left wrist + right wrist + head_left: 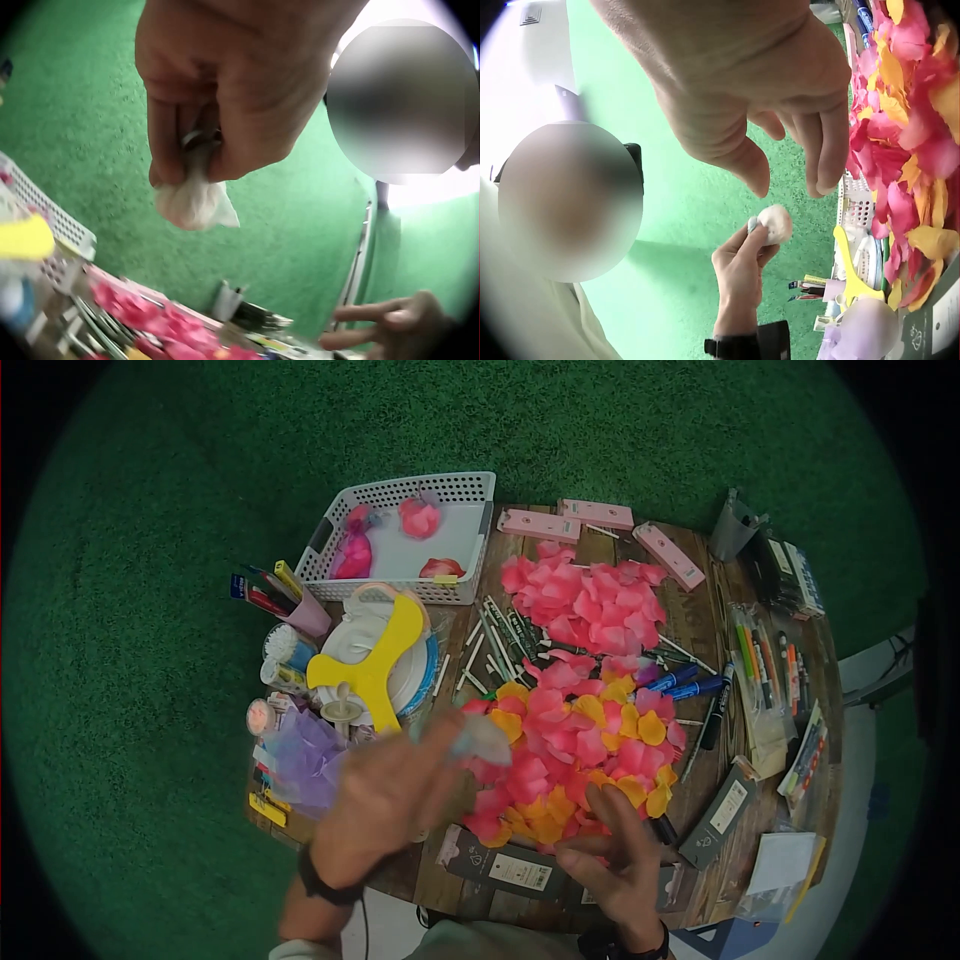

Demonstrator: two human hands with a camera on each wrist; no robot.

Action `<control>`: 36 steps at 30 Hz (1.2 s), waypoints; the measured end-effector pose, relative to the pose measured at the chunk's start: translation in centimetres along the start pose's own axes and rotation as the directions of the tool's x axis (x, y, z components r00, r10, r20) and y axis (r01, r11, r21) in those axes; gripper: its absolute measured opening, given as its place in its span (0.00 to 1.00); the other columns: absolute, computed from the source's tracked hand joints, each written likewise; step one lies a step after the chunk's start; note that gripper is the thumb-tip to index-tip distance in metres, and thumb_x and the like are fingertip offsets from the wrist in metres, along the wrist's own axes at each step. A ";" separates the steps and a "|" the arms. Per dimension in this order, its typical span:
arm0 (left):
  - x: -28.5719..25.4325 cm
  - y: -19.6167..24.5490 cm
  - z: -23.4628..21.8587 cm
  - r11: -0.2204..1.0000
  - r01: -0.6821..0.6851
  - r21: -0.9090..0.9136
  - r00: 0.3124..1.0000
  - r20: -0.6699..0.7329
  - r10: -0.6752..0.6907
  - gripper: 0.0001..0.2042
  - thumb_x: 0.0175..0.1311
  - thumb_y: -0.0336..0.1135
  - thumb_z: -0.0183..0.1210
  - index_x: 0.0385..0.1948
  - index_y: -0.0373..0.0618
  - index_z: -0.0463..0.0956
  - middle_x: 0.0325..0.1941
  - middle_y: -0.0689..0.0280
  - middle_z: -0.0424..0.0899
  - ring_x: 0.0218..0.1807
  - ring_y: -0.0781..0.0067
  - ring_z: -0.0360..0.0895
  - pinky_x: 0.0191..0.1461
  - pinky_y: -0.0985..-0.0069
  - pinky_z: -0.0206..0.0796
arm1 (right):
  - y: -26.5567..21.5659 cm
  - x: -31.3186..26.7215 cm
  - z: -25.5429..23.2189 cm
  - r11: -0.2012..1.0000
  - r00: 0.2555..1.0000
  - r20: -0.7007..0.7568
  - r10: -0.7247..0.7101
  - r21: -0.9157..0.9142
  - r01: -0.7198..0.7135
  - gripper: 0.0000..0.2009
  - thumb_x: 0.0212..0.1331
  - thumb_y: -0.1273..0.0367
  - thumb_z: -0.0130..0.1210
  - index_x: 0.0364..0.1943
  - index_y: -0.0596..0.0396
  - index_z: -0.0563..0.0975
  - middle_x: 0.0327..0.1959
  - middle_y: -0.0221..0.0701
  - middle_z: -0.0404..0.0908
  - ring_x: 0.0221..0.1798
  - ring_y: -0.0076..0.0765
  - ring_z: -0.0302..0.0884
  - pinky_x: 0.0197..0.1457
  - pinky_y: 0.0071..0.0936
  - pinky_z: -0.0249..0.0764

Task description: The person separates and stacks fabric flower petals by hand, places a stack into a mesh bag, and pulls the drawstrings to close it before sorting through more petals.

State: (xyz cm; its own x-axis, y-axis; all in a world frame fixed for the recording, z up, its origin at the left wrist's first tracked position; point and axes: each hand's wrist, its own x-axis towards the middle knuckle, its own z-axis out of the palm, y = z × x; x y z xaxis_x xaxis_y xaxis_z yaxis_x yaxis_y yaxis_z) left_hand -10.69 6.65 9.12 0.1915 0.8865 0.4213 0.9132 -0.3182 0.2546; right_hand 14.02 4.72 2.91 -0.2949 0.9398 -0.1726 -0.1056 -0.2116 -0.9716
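Note:
My left hand (385, 795) pinches a small whitish bundle (484, 741), held up over the near left part of the petals. In the left wrist view the bundle (193, 204) hangs rounded below the fingertips, with a loose pointed corner and a gathered neck between the fingers. To its right, my right hand (622, 860) hovers at the near edge of the petal pile (550, 730), fingers spread and holding nothing. The right wrist view shows that hand (757, 97) with thumb and fingers apart, the white bundle (777, 224) beyond them.
A white basket (470, 592) with pink bundles stands at the back left. Before it are a yellow three-armed piece (385, 650) and purple mesh (305, 758). Pens, white sticks and pink boxes (669, 556) lie around the petals; a dark box (505, 868) lies at the near edge.

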 end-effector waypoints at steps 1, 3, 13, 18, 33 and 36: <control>1.6 -1.8 -1.0 0.994 0.043 0.102 0.998 -0.046 -0.039 0.17 0.50 0.25 0.60 0.45 0.39 0.76 0.26 0.59 0.81 0.25 0.65 0.80 0.27 0.76 0.70 | 0.2 0.1 -0.5 0.995 0.998 0.011 -0.063 -0.070 0.063 0.31 0.49 0.75 0.63 0.59 0.66 0.62 0.35 0.47 0.82 0.40 0.31 0.80 0.44 0.22 0.74; 5.8 -5.9 -1.7 0.984 0.071 0.162 0.980 -0.194 -0.039 0.13 0.52 0.28 0.58 0.41 0.37 0.78 0.25 0.55 0.80 0.25 0.62 0.79 0.27 0.73 0.70 | -0.1 0.1 -0.9 0.992 0.998 0.020 -0.056 -0.112 0.058 0.29 0.47 0.75 0.64 0.56 0.66 0.66 0.30 0.44 0.82 0.39 0.33 0.81 0.43 0.24 0.75; 18.0 -20.5 3.7 0.839 0.239 0.489 0.930 0.132 -0.342 0.11 0.48 0.33 0.55 0.33 0.41 0.80 0.29 0.46 0.79 0.37 0.46 0.78 0.46 0.59 0.70 | -1.5 1.1 -1.9 0.969 0.996 0.037 -0.082 -0.230 0.088 0.24 0.47 0.78 0.61 0.52 0.65 0.70 0.31 0.41 0.83 0.36 0.35 0.82 0.41 0.24 0.75; 19.4 -22.9 6.6 0.764 0.334 0.552 0.864 0.145 -0.482 0.12 0.48 0.32 0.54 0.34 0.41 0.80 0.36 0.47 0.80 0.41 0.47 0.78 0.48 0.59 0.70 | -1.7 2.5 -2.5 0.944 0.985 0.047 -0.166 -0.280 0.173 0.23 0.47 0.77 0.61 0.51 0.65 0.71 0.31 0.42 0.83 0.35 0.36 0.82 0.40 0.25 0.75; 18.0 -15.6 -3.4 0.868 0.424 0.258 0.809 0.323 -0.491 0.24 0.60 0.47 0.54 0.53 0.40 0.72 0.50 0.51 0.78 0.53 0.59 0.75 0.57 0.70 0.64 | -4.3 0.3 -2.5 0.799 0.911 0.184 -0.369 -0.438 0.412 0.20 0.47 0.75 0.61 0.46 0.66 0.73 0.31 0.44 0.82 0.32 0.38 0.83 0.38 0.26 0.77; 15.8 -10.4 -5.1 0.926 0.376 0.046 0.906 0.190 -0.377 0.27 0.61 0.48 0.55 0.56 0.37 0.68 0.52 0.50 0.77 0.56 0.59 0.73 0.59 0.70 0.61 | -2.6 -1.9 -2.4 0.741 0.814 0.117 -0.568 -0.356 0.569 0.18 0.46 0.72 0.62 0.42 0.66 0.73 0.29 0.45 0.82 0.29 0.40 0.82 0.34 0.28 0.78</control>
State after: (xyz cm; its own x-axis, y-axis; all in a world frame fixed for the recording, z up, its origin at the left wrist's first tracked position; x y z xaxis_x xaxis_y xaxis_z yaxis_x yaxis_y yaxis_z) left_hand -19.02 22.22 17.54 -0.1027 0.9874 0.1204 0.9339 0.0540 0.3535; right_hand 17.13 4.14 5.34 -0.2912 0.8543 0.4305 0.0925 0.4731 -0.8762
